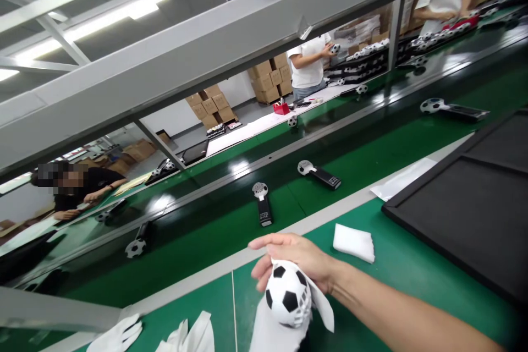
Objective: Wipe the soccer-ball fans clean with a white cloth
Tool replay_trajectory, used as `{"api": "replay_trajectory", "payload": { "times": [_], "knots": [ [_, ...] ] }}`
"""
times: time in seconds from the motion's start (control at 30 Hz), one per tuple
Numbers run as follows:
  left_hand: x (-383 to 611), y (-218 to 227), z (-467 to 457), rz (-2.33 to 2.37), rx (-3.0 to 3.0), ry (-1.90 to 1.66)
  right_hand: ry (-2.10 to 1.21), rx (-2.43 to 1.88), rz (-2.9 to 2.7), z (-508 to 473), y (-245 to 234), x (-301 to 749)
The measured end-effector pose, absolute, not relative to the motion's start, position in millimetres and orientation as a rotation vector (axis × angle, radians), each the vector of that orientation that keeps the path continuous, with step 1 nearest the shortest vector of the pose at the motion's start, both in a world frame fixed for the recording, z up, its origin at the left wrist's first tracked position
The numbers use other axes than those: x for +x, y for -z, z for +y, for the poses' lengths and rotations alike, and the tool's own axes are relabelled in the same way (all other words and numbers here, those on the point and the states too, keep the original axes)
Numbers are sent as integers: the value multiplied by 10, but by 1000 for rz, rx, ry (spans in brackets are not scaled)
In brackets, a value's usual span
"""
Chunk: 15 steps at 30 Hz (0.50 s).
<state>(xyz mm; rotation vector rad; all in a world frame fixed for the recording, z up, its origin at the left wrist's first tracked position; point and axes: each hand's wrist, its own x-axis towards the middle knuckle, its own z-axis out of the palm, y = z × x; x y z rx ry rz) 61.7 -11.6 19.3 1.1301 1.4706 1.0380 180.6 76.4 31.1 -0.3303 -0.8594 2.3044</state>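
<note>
My right hand (295, 257) reaches in from the lower right and rests on top of a small football-patterned fan head (287, 296). Its fingers curve over the ball and pinch a white cloth (324, 308) against it. Below the ball, white fabric (270, 335) covers whatever holds the fan up at the frame's bottom edge. It may be my gloved left hand, but no fingers show.
White gloves (117, 334) and a folded white pad (353, 242) lie on the green bench. A black tray (474, 203) sits at the right. Handheld football fans (263, 201) ride the green conveyor beyond. Other people work across the line.
</note>
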Motion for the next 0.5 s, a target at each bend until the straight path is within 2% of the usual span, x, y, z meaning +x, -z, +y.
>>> {"api": "replay_trajectory", "payload": {
  "times": [0.17,0.5],
  "knots": [
    [554,-180,-183,1349,1047,-936,-2083,-689,-418,852,-97,1859],
    [444,-129,-217,1351,933,-933,-1793,-529,-458,846,-550,2074]
  ]
}}
